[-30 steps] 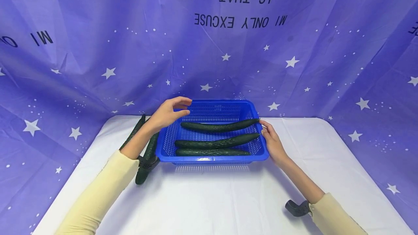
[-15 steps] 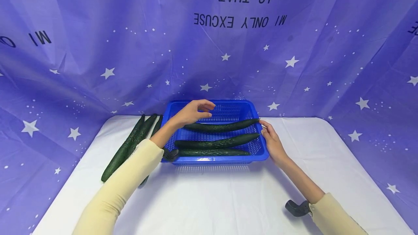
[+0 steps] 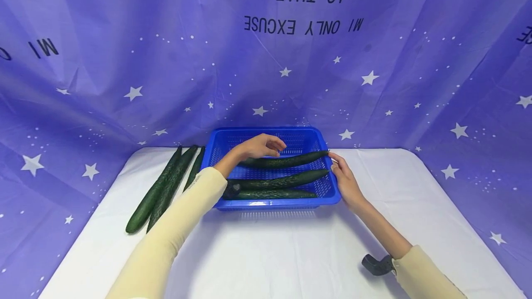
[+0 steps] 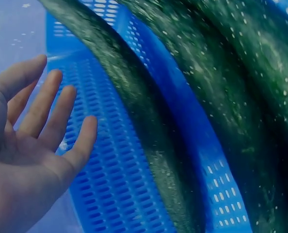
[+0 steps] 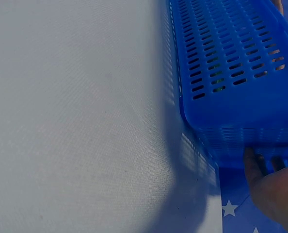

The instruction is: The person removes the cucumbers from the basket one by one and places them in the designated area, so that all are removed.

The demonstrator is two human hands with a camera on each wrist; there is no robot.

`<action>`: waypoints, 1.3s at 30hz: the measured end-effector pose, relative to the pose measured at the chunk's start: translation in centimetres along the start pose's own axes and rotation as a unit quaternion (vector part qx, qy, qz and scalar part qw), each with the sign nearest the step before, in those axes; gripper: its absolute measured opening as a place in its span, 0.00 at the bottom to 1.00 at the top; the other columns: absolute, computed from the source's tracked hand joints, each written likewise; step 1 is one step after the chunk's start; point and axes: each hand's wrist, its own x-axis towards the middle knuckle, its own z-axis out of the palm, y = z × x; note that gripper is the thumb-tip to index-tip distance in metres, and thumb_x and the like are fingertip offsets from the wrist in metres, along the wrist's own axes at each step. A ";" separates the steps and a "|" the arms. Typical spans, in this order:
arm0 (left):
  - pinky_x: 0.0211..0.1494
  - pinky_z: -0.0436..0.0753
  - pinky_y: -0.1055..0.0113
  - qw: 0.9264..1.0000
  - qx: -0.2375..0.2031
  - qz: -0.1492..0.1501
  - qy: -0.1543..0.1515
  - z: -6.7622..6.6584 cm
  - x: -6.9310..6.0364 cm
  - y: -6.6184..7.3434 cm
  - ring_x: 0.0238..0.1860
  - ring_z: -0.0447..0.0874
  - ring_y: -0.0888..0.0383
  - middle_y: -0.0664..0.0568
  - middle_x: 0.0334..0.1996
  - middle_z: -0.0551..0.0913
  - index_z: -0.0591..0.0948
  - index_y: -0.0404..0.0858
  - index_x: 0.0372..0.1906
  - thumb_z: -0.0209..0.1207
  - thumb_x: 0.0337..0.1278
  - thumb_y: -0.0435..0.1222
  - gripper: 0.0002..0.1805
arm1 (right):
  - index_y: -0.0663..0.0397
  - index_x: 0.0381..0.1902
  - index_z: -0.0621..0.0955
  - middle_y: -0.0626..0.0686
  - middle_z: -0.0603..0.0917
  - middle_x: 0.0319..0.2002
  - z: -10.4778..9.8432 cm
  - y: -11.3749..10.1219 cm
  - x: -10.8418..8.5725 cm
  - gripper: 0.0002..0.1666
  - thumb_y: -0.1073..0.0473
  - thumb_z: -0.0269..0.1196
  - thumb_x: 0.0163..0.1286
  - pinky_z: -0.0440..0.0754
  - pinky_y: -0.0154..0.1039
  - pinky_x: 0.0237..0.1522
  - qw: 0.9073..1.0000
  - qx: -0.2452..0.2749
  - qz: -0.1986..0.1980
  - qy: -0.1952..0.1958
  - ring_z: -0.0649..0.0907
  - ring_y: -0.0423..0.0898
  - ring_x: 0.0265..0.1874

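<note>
Left hand (image 3: 258,146), empty with fingers loose, hovers over the blue basket (image 3: 272,203); three cucumbers (image 3: 287,181) lie lengthwise inside, likely for fit. Right hand (image 3: 349,186) rests extended fingers against the basket's end (steadying it, presumably).

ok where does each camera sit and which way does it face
Head: on the head, facing forward and down at the blue basket and cucumbers; left hand, right hand and sleeves show.
Left wrist: worn there, looking into the blue basket; left hand shows.
Right wrist: worn there, facing the blue basket's outer side and white tabletop; right hand shows.
Head and left wrist share the cucumbers.
</note>
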 end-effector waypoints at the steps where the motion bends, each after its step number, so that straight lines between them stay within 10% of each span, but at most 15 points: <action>1: 0.63 0.74 0.58 1.000 0.000 -0.004 -0.007 0.1 0.2 -0.2 0.63 0.74 0.49 0.37 0.63 0.75 0.74 0.30 0.66 0.58 0.69 0.28 0.22 | 0.58 0.77 0.56 0.66 0.65 0.68 0.0 0.0 0.0 0.28 0.60 0.38 0.84 0.75 0.29 0.50 1.000 0.001 0.000 -0.001 0.76 0.35 0.50; 23: 0.70 0.65 0.50 0.993 0.059 -0.095 -0.048 1.2 1.6 -2.2 0.72 0.63 0.48 0.43 0.71 0.67 0.77 0.47 0.67 0.60 0.68 0.31 0.24 | 0.58 0.78 0.55 0.66 0.64 0.69 0.2 -0.1 -0.1 0.28 0.59 0.37 0.84 0.78 0.31 0.50 1.000 0.008 0.000 -0.010 0.77 0.40 0.53; 39: 0.70 0.66 0.50 0.989 0.083 -0.099 -0.066 1.4 2.3 -2.6 0.73 0.61 0.48 0.42 0.73 0.64 0.76 0.49 0.67 0.59 0.68 0.29 0.26 | 0.59 0.77 0.55 0.66 0.64 0.70 0.1 0.1 -0.1 0.28 0.61 0.37 0.84 0.76 0.29 0.51 1.000 0.014 0.000 -0.001 0.76 0.36 0.52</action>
